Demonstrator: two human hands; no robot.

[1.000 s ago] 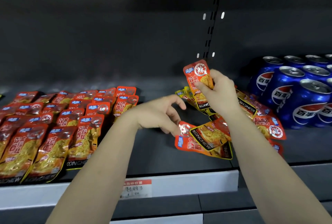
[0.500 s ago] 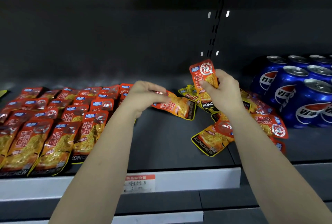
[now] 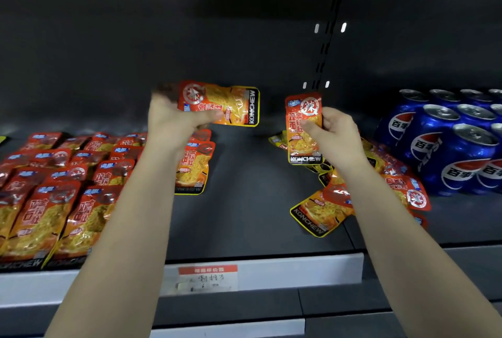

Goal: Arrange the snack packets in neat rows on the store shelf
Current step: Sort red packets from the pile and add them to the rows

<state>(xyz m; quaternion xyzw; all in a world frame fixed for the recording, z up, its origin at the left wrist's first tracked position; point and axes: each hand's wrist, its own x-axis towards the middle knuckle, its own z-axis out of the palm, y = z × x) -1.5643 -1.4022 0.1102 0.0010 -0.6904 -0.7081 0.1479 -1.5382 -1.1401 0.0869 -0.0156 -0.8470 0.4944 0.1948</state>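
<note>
SNACK AISLE: A person's two bare arms reach over a dark store shelf (image 3: 244, 223) stocked with orange KONCHEW snack packets. The left hand (image 3: 173, 120) is raised above the shelf. Its grip is closed round a sideways packet (image 3: 225, 105), with the thumb across the front and the black brand strip pointing right. The top of this hand is blurred.

The right hand (image 3: 336, 136), well apart from the left, holds an upright packet (image 3: 302, 131) in a pinching grip. The thumb is on the front face, the fingers are curled behind, and the brand strip is at the bottom. Both held packets are clear of the shelf surface.

At left, the arranged packets (image 3: 68, 196) lie flat in overlapping rows running from the front lip toward the back. The rightmost row (image 3: 193, 169) is partly hidden behind the left forearm. At right, below and behind the right hand, a loose pile of packets (image 3: 402, 188) lies at mixed angles, with one tilted packet (image 3: 319, 212) at its front-left edge. A bare stretch of shelf separates the rows from the pile.

Blue Pepsi cans (image 3: 448, 153) stand upright just beside the pile at far right. A white edge strip (image 3: 298, 267) along the shelf front carries a red-topped price label (image 3: 207, 278), its handwriting too blurred to read.
</note>
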